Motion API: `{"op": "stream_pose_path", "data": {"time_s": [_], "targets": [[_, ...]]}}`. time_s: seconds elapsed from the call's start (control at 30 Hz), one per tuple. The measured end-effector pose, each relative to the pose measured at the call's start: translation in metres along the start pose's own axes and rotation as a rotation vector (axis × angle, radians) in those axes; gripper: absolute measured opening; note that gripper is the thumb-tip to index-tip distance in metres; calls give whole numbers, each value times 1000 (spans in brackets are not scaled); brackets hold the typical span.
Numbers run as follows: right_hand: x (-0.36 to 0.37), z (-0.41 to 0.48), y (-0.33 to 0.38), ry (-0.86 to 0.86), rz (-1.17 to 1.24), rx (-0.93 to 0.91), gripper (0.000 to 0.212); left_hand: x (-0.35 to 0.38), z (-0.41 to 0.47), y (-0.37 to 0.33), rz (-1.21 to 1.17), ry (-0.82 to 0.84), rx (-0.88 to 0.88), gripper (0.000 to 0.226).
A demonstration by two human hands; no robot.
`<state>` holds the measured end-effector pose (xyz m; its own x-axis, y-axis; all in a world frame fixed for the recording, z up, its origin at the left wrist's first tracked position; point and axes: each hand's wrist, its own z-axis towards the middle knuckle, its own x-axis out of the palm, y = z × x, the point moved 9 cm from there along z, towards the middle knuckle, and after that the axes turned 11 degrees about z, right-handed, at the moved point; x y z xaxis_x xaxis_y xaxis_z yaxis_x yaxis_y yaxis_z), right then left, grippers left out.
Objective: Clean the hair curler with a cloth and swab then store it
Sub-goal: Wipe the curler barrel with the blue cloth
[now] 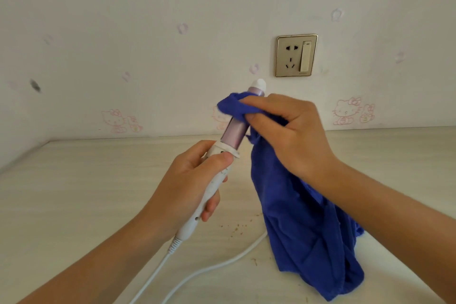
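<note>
The left hand (195,180) gripped the hair curler (222,155) by its white handle, barrel tilted up above the bench (86,192). The right hand (288,131) pinched the blue cloth (303,229) around the barrel near its tip, the cloth hanging to the bench beside the white cord (209,269), short of the wall (148,32).

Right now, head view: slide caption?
Left hand grips the curler by its handle while right hand holds a cloth round its barrel.
</note>
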<state>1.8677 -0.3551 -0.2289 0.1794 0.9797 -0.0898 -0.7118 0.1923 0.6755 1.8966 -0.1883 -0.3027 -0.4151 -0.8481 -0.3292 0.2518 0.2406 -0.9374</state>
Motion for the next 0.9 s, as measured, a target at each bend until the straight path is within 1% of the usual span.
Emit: {"op": "stream_pose_path", "data": {"time_s": [0.07, 0.1, 0.2, 0.27, 0.3, 0.37, 0.43, 0.5, 0.57, 0.6, 0.67, 0.7, 0.8, 0.9], "targets": [[-8, 2, 1, -45, -5, 2, 32, 2, 0, 0, 26, -2, 12, 17], [-6, -1, 2, -37, 9, 4, 33, 3, 0, 0, 32, -1, 16, 18], [21, -16, 2, 84, -27, -12, 32, 3, -2, -1, 36, -3, 32, 31], [35, -22, 2, 156, -82, -19, 28, 2, -3, -2, 22, 0, 33, 33], [34, -20, 2, 151, -73, -14, 28, 1, -3, -3, 16, 3, 27, 31], [20, -11, 3, 82, -11, -6, 31, 0, -2, -3, 19, 8, 9, 28], [1, -1, 6, -6, -3, -16, 32, 3, -1, -1, 26, 16, -20, 32], [-5, 0, 6, -41, -5, -15, 31, 7, -2, 1, 24, 20, -52, 40], [6, -8, 3, 10, 25, 7, 32, 8, -2, 2, 29, 11, -87, 50], [16, -14, 2, 60, 23, 16, 32, 7, -1, 4, 36, 5, -119, 52], [34, -23, -2, 154, -32, 22, 31, 3, 0, 9, 52, 10, -185, 57], [36, -24, -3, 170, -62, 21, 30, 1, 0, 8, 72, 24, -184, 57], [21, -11, -1, 104, -22, 22, 35, -2, 0, -3, 111, 51, -79, 58], [-6, 3, 2, -13, -5, 11, 37, -9, 2, -6, 62, 11, -49, 55]]}}
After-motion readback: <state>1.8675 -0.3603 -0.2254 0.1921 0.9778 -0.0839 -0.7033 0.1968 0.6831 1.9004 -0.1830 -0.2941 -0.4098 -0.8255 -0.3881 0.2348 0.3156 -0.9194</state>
